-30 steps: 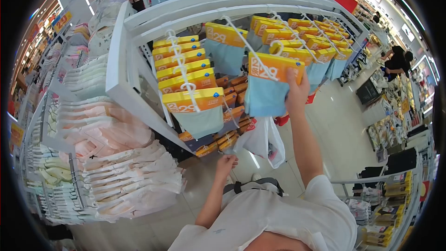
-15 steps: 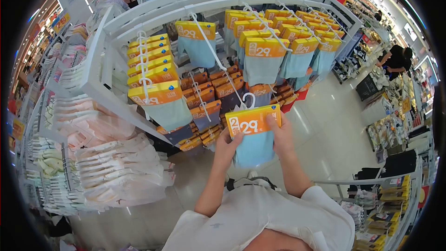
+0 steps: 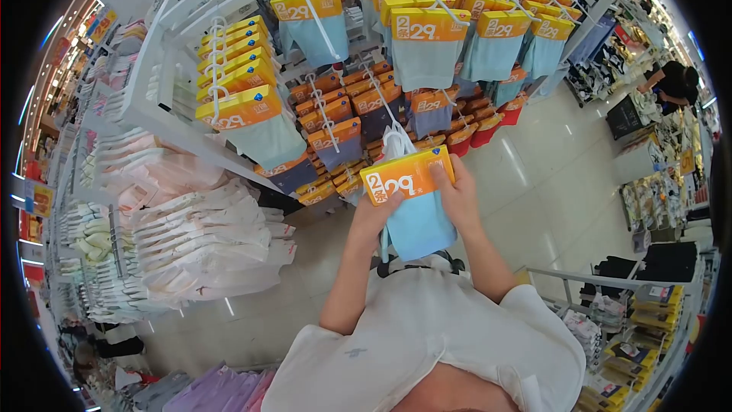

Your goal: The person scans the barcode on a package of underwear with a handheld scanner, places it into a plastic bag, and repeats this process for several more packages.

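Both my hands hold a light blue garment pack [image 3: 422, 223] in front of my chest, topped by an orange and yellow card that reads 29. My left hand [image 3: 374, 216] grips its left edge, with the thumb over the front of the card. On the opposite side, my right hand [image 3: 458, 197] pinches the card's right end, thumb in front. White plastic hooks [image 3: 396, 141] show just behind the card's top edge. Ahead, similar pale packs [image 3: 428, 57] hang in rows from a white rack [image 3: 149, 91].
Pale pink and white clothes [image 3: 206, 240] hang close on my left. Darker packs [image 3: 335, 141] fill the rack's lower rows. Behind me on the right stands another rack [image 3: 564, 278] with yellow-carded packs. A person in black [image 3: 675, 82] is farther off to the right.
The view has shifted, so the rack sits higher and lilac clothes show at the bottom left. The pack in my hands has tilted, its right side up, and both hands keep their hold.
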Tool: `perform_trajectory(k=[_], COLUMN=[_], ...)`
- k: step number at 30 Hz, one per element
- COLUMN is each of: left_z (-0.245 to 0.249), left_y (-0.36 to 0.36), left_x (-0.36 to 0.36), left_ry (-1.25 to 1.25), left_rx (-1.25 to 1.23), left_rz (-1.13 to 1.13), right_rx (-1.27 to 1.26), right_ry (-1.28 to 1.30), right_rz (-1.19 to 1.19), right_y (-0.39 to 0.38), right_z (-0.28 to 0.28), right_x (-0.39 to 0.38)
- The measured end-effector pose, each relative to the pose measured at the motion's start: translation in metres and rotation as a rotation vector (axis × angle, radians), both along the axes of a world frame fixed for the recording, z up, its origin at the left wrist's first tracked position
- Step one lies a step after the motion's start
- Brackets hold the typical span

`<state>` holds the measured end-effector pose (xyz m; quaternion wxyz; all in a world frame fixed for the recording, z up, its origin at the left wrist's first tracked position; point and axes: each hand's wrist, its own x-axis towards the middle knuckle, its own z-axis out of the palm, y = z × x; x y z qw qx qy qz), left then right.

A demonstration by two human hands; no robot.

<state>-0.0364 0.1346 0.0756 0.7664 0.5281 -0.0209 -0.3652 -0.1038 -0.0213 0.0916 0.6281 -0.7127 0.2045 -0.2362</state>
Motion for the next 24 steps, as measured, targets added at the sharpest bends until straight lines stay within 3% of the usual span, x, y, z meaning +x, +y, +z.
perform_trajectory(k=[2, 6, 9, 12, 15, 18, 21, 24], left_z=[-0.003, -0.001, -0.007, -0.010, -0.006, -0.011, -0.002, -0.009], left_y=[0.001, 0.001, 0.002, 0.011, 0.015, 0.013, 0.009, -0.001], left_x=[-0.003, -0.006, 0.005, 0.012, 0.010, 0.006, -0.008, -0.019], left_ry=[-0.009, 0.024, 0.056, 0.061, 0.048, -0.136, -0.419, -0.823], left_rx=[-0.032, -0.095, -0.158, -0.140, -0.177, 0.069, 0.260, 0.267], left_rz=[0.017, 0.260, 0.442, 0.441, 0.468, 0.505, 0.496, 0.333], right_rx=[0.040, -0.015, -0.229, -0.161, -0.162, -0.297, -0.804, -0.248], right_ry=[-0.033, -0.129, 0.305, 0.180, 0.164, 0.451, -0.012, -0.168], right_rz=[0.019, 0.021, 0.162, 0.160, 0.009, 0.101, -0.025, 0.356], right_y=[0.004, 0.008, 0.009, 0.022, 0.011, 0.008, 0.024, 0.045], right_z=[0.003, -0.004, -0.007, -0.014, -0.027, -0.020, -0.003, 0.010], right_x=[0.000, 0.002, -0.011, -0.014, -0.008, -0.007, -0.008, -0.011])
